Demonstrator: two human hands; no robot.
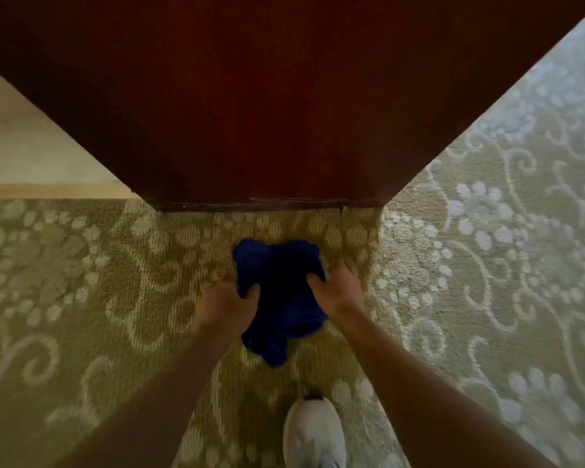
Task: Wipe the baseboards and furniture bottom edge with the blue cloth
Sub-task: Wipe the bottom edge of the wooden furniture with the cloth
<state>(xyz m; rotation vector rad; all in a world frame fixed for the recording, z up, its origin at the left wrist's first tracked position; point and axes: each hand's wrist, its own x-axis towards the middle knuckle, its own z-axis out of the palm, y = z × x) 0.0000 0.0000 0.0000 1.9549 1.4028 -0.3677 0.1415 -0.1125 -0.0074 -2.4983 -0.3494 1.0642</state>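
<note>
A crumpled blue cloth [279, 298] hangs between both my hands above the patterned carpet. My left hand [228, 307] grips its left side, thumb curled over the fabric. My right hand [336, 292] grips its right side the same way. A dark red-brown wooden furniture panel [271, 113] rises straight ahead. Its bottom edge [267, 206] meets the carpet a short way beyond the cloth. A pale baseboard strip [48, 190] runs along the wall on the left.
Green-and-cream floral carpet [81, 282] covers the floor on all sides. My white shoe [313, 430] stands below the cloth, near the bottom of the view. A pale wall [24, 143] stands to the left of the furniture.
</note>
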